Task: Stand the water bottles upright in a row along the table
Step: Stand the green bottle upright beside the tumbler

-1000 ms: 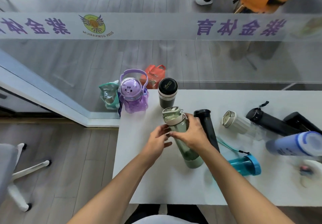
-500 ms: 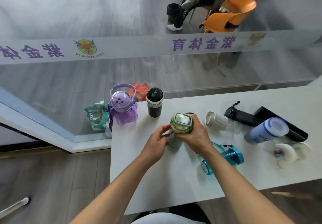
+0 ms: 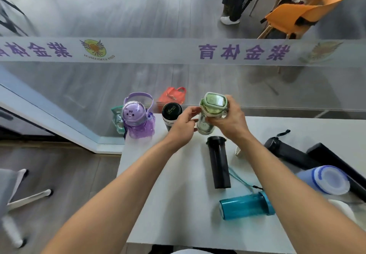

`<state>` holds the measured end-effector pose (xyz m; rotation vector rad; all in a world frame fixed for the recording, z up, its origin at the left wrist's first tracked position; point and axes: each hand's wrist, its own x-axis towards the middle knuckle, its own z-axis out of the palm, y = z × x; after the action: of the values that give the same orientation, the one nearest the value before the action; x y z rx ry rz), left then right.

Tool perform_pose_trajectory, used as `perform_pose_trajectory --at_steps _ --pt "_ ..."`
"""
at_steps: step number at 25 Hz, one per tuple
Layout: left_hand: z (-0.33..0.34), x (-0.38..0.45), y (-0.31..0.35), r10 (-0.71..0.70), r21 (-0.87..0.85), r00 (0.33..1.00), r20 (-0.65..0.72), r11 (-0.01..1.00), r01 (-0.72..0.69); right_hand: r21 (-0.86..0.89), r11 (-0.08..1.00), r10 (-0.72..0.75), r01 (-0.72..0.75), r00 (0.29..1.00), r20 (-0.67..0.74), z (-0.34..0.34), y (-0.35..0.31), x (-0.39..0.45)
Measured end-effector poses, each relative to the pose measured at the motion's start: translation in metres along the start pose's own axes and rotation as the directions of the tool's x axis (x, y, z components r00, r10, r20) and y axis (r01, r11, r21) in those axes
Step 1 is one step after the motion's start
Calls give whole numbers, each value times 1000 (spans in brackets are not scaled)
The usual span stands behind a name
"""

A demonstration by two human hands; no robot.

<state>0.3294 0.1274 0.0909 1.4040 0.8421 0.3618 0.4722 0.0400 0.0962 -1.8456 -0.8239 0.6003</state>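
While both hands clasp green bottle upright | right grip wraps it | left grip pinches side

White surface. Upright at far-left corner: purple bottle, black-lidded cup. Lying flat: black flask, teal bottle, blue-white bottle, two black flasks.

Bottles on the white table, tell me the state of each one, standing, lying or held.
Purple cartoon-face bottle: standing.
Black-lidded tumbler: standing.
Green-lidded clear bottle: upright, held by left hand and right hand.
Slim black flask: lying.
Teal translucent bottle: lying.
Pale blue bottle: lying.
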Motion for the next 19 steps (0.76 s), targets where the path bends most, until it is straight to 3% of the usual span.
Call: perform_pose_trajectory --at_steps 10,19 --pt "36 22 -34 -155 -31 981 -115 988 152 -74 997 -26 37 988 152 -16 49 32" --pt "27 18 -35 -170 -72 981 -99 984 163 -106 994 -23 37 991 134 -4 43 28"
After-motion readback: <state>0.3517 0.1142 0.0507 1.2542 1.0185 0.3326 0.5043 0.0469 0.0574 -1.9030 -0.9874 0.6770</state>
